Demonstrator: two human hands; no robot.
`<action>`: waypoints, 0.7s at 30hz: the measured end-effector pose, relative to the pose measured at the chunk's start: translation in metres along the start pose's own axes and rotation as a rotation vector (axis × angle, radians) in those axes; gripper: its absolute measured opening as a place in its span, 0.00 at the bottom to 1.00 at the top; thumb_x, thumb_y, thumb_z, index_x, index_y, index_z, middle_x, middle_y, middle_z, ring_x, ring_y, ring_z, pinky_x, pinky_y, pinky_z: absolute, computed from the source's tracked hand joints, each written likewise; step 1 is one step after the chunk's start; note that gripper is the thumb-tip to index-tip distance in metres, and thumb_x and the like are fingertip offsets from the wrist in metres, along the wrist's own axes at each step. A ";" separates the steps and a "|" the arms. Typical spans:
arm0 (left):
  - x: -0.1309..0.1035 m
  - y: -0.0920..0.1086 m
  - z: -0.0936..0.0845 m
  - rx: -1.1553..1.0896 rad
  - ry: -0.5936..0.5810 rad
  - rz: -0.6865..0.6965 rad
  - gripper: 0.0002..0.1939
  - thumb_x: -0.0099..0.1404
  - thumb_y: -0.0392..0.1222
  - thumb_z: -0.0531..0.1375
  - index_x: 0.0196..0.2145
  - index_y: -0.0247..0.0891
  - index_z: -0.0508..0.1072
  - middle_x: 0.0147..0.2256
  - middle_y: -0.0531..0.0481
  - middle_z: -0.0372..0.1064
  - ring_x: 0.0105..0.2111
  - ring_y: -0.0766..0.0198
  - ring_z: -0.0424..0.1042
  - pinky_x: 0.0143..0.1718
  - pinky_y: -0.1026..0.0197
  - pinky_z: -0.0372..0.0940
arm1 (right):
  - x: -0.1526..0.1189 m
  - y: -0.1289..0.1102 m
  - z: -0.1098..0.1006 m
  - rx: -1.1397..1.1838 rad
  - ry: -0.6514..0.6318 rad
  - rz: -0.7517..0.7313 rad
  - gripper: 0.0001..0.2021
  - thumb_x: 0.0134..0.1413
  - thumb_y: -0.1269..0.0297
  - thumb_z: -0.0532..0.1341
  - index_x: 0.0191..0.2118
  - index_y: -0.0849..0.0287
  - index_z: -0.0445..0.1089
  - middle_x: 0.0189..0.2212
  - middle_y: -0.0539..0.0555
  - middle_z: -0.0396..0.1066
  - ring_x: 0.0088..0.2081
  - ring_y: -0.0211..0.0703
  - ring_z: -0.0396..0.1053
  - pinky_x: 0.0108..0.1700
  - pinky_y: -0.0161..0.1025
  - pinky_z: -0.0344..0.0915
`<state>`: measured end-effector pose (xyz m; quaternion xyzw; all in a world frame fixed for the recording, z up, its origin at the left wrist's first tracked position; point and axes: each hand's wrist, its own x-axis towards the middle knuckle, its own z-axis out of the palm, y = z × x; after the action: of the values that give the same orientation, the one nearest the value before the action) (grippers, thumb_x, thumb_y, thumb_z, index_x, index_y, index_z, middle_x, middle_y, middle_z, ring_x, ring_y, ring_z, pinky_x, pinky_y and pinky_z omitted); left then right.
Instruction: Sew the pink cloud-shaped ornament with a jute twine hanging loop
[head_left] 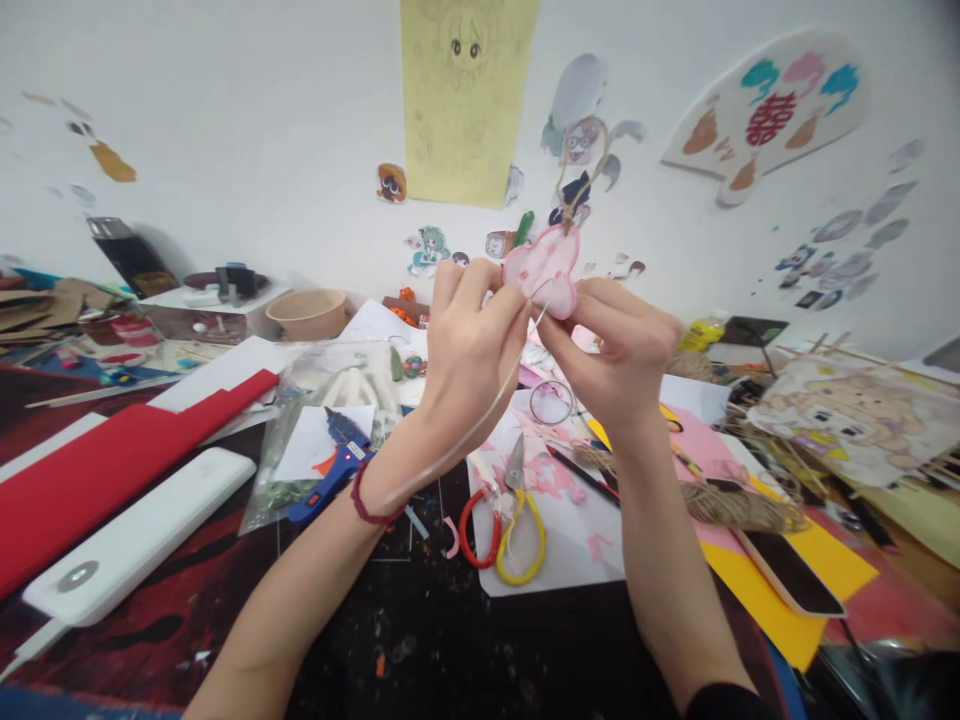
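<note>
A pale pink, petal-shaped felt piece [544,268] is raised in front of the wall, with a twine loop [598,165] tied at its top. My left hand [480,330] pinches its left edge, fingers closed. From the right, my right hand [611,345] grips the lower edge, its fingertips partly hidden behind the piece. A thin white thread [501,390] runs from the piece down along my left wrist. Whether a needle is between my fingers I cannot tell. Under my hands, scissors [506,520] with one red and one yellow handle lie on white paper [555,565] with pink scraps.
A blue glue gun [334,470] rests left of my left wrist, by a plastic bag [259,500]. Further left are a white power strip-like device [142,535] and red sheets [135,470]. A phone [791,572] and twine skein [742,507] lie at right.
</note>
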<state>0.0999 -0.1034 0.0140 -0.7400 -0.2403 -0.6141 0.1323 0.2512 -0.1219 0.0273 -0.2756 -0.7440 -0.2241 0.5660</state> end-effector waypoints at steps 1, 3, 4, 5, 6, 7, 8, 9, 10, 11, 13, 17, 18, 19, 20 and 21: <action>0.000 0.000 0.000 0.002 0.000 0.002 0.15 0.76 0.45 0.50 0.31 0.40 0.65 0.37 0.46 0.66 0.40 0.55 0.63 0.44 0.48 0.63 | 0.000 0.000 0.000 -0.004 0.000 -0.013 0.10 0.62 0.70 0.62 0.28 0.56 0.72 0.24 0.50 0.70 0.28 0.38 0.66 0.32 0.38 0.64; 0.000 0.000 -0.001 0.000 -0.004 0.004 0.15 0.76 0.44 0.50 0.30 0.40 0.64 0.36 0.46 0.66 0.40 0.55 0.63 0.43 0.48 0.63 | -0.001 0.001 -0.001 -0.012 -0.006 -0.031 0.10 0.62 0.71 0.62 0.28 0.56 0.73 0.25 0.50 0.71 0.28 0.37 0.66 0.33 0.37 0.64; 0.000 0.000 -0.001 -0.004 -0.007 0.002 0.15 0.76 0.44 0.50 0.30 0.40 0.64 0.36 0.46 0.66 0.40 0.55 0.63 0.43 0.48 0.62 | -0.001 0.001 -0.001 -0.017 -0.011 -0.033 0.10 0.62 0.71 0.61 0.29 0.56 0.73 0.26 0.50 0.72 0.28 0.37 0.67 0.33 0.37 0.64; 0.000 0.001 -0.001 -0.010 -0.012 -0.002 0.15 0.76 0.44 0.50 0.30 0.40 0.64 0.36 0.46 0.66 0.40 0.55 0.63 0.43 0.48 0.62 | -0.001 0.001 -0.001 -0.021 -0.019 -0.030 0.10 0.62 0.70 0.61 0.29 0.56 0.74 0.26 0.50 0.72 0.28 0.37 0.67 0.33 0.37 0.65; -0.001 0.001 -0.001 -0.014 -0.018 -0.006 0.16 0.76 0.44 0.50 0.30 0.41 0.64 0.36 0.46 0.66 0.40 0.54 0.63 0.42 0.48 0.62 | -0.001 0.001 -0.001 -0.023 -0.024 -0.026 0.09 0.63 0.70 0.61 0.30 0.56 0.74 0.26 0.50 0.73 0.28 0.37 0.67 0.33 0.37 0.65; -0.001 0.001 -0.001 -0.016 -0.022 -0.008 0.16 0.76 0.45 0.49 0.30 0.41 0.64 0.36 0.45 0.66 0.41 0.54 0.63 0.42 0.47 0.62 | -0.001 0.001 -0.002 -0.022 -0.028 -0.022 0.09 0.63 0.70 0.61 0.30 0.56 0.74 0.27 0.51 0.73 0.28 0.37 0.67 0.33 0.38 0.65; -0.001 0.001 -0.001 -0.016 -0.024 -0.008 0.16 0.76 0.45 0.49 0.30 0.41 0.64 0.36 0.45 0.66 0.41 0.54 0.64 0.42 0.47 0.62 | -0.001 0.001 -0.002 -0.018 -0.032 -0.017 0.09 0.63 0.69 0.61 0.30 0.56 0.74 0.27 0.51 0.73 0.28 0.38 0.67 0.33 0.38 0.65; -0.001 0.001 -0.001 -0.012 -0.023 -0.004 0.16 0.77 0.45 0.48 0.30 0.42 0.64 0.35 0.45 0.65 0.40 0.54 0.64 0.42 0.47 0.62 | -0.001 0.001 -0.002 -0.010 -0.034 -0.013 0.09 0.63 0.69 0.61 0.30 0.56 0.75 0.27 0.51 0.73 0.28 0.38 0.67 0.33 0.38 0.65; -0.001 0.001 -0.001 -0.005 -0.022 0.001 0.17 0.77 0.45 0.48 0.30 0.41 0.64 0.35 0.45 0.65 0.40 0.54 0.64 0.41 0.48 0.62 | -0.001 0.001 -0.002 0.001 -0.035 -0.004 0.09 0.63 0.69 0.61 0.30 0.56 0.74 0.26 0.51 0.72 0.28 0.38 0.67 0.33 0.38 0.65; 0.000 0.000 -0.001 0.003 -0.022 0.008 0.17 0.77 0.45 0.48 0.30 0.41 0.64 0.35 0.46 0.65 0.39 0.55 0.63 0.41 0.48 0.62 | -0.001 0.001 -0.001 0.015 -0.035 0.008 0.09 0.62 0.69 0.62 0.29 0.56 0.74 0.26 0.51 0.71 0.28 0.38 0.66 0.33 0.38 0.65; 0.001 -0.003 -0.001 0.019 -0.018 0.026 0.16 0.76 0.45 0.49 0.30 0.40 0.64 0.35 0.46 0.65 0.39 0.55 0.64 0.41 0.49 0.62 | -0.001 0.002 0.002 0.060 -0.017 0.051 0.10 0.61 0.69 0.63 0.28 0.56 0.73 0.24 0.50 0.69 0.28 0.38 0.65 0.33 0.39 0.65; 0.004 -0.013 -0.003 0.027 0.004 0.051 0.14 0.75 0.46 0.52 0.31 0.40 0.65 0.37 0.46 0.67 0.41 0.55 0.65 0.44 0.50 0.62 | -0.001 0.005 0.007 0.225 -0.014 0.215 0.05 0.59 0.67 0.65 0.31 0.55 0.73 0.26 0.49 0.70 0.29 0.38 0.65 0.35 0.39 0.66; 0.005 -0.015 -0.004 0.029 0.004 0.053 0.14 0.75 0.46 0.53 0.31 0.40 0.65 0.38 0.46 0.67 0.41 0.55 0.65 0.45 0.50 0.63 | 0.000 0.006 0.007 0.265 -0.028 0.258 0.04 0.58 0.65 0.66 0.32 0.55 0.74 0.26 0.49 0.71 0.29 0.38 0.66 0.35 0.39 0.67; 0.005 -0.016 -0.004 0.034 -0.002 0.058 0.13 0.75 0.46 0.53 0.32 0.41 0.66 0.38 0.46 0.68 0.42 0.55 0.65 0.45 0.50 0.63 | 0.000 0.006 0.007 0.292 -0.040 0.299 0.04 0.57 0.63 0.67 0.32 0.55 0.74 0.27 0.48 0.71 0.29 0.38 0.67 0.35 0.39 0.67; 0.006 -0.017 -0.004 0.042 -0.009 0.067 0.12 0.75 0.45 0.54 0.32 0.41 0.67 0.38 0.46 0.68 0.42 0.55 0.65 0.45 0.50 0.63 | 0.000 0.006 0.006 0.305 -0.042 0.332 0.06 0.56 0.61 0.68 0.32 0.55 0.73 0.26 0.48 0.70 0.29 0.38 0.67 0.35 0.39 0.67; 0.006 -0.016 -0.005 0.051 -0.016 0.077 0.12 0.75 0.44 0.54 0.33 0.41 0.67 0.39 0.46 0.68 0.42 0.55 0.65 0.45 0.50 0.63 | 0.001 0.006 0.005 0.302 -0.030 0.355 0.08 0.55 0.59 0.69 0.30 0.56 0.72 0.25 0.47 0.69 0.28 0.37 0.66 0.34 0.38 0.66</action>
<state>0.0882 -0.0909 0.0191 -0.7500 -0.2286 -0.5961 0.1728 0.2512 -0.1145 0.0270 -0.3177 -0.7173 -0.0027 0.6202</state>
